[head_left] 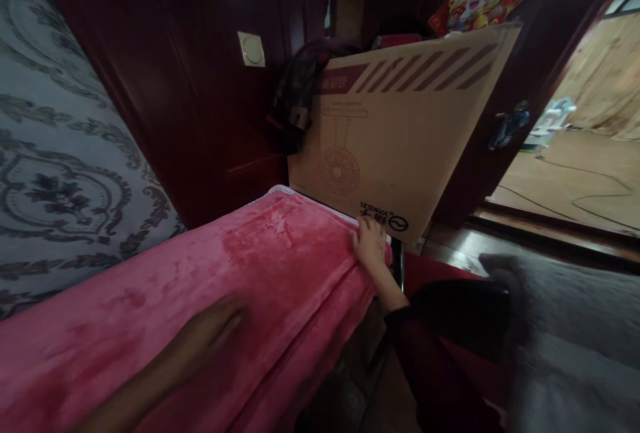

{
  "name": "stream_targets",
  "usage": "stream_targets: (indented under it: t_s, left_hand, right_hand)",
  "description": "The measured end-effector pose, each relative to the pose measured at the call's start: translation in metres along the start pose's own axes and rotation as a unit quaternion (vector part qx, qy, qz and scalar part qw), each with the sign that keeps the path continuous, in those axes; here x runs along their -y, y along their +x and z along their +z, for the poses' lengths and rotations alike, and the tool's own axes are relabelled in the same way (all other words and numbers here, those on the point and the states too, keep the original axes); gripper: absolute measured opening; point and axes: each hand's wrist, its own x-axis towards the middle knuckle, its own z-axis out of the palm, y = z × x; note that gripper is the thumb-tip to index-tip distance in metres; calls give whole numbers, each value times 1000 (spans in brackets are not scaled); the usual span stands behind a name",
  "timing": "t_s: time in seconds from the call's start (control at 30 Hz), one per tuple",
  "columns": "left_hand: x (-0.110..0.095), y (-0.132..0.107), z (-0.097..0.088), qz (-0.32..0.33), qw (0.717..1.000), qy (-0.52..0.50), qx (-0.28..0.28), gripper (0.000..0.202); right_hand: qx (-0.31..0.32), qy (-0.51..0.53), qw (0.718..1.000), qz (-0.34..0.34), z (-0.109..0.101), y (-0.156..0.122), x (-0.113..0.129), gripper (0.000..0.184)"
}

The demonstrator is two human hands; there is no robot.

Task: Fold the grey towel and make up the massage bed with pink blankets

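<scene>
A pink plush blanket [280,253] with a white edging lies spread over a long raised surface and hangs down on its right side. At the far right corner, my right hand [371,243] grips the blanket by its edge, fingers bent over the trim. My left hand [217,323] is over the middle of the blanket, low and close to the cloth. Motion smears its fingers, so their pose and any contact are unclear. Slight folds and darker brushed patches mark the plush.
Just beyond the blanket's far end leans a large cardboard box [395,133]. Dark clothing [300,93] hangs beside it against dark red doors. Patterned wallpaper [65,186] borders the left. At right are a black seat-like object [463,310], a blurred grey fabric item [575,346] and a doorway with cords.
</scene>
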Motion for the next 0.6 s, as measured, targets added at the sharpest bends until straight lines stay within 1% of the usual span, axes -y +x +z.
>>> stream_targets:
  t_s: [0.07, 0.13, 0.17, 0.23, 0.27, 0.33, 0.43, 0.5, 0.6]
  left_hand:
    - [-14, 54, -5, 24, 999, -9, -23, 58]
    - [-26, 108, -3, 90, 996, -20, -18, 61]
    - [-32, 132, 0, 106, 994, -20, -17, 61]
    - [-43, 177, 7, 110, 994, -14, 6, 63]
    - [-48, 196, 11, 107, 994, -10, 20, 64]
    - [-56, 228, 18, 112, 993, 9, 39, 65]
    - [-59, 264, 24, 126, 991, 42, 24, 65]
    - [-54, 286, 23, 109, 993, 47, 18, 65]
    - [-38, 317, 16, 66, 996, 45, 31, 65]
  right_hand:
    - [-2, -31, 998, -50, 7, -6, 7, 56]
    - [36, -64, 995, -65, 18, -11, 8, 61]
    - [58, -79, 993, -68, 24, -14, 8, 63]
    - [86, -99, 989, -71, 33, -16, 4, 65]
    - [89, -105, 988, -71, 37, -17, 2, 65]
    - [82, -115, 987, -73, 41, -18, -3, 66]
    - [71, -124, 986, -82, 44, -17, -6, 66]
    - [67, -126, 986, -87, 46, -18, -8, 66]
    - [62, -129, 986, -86, 48, -19, -11, 64]
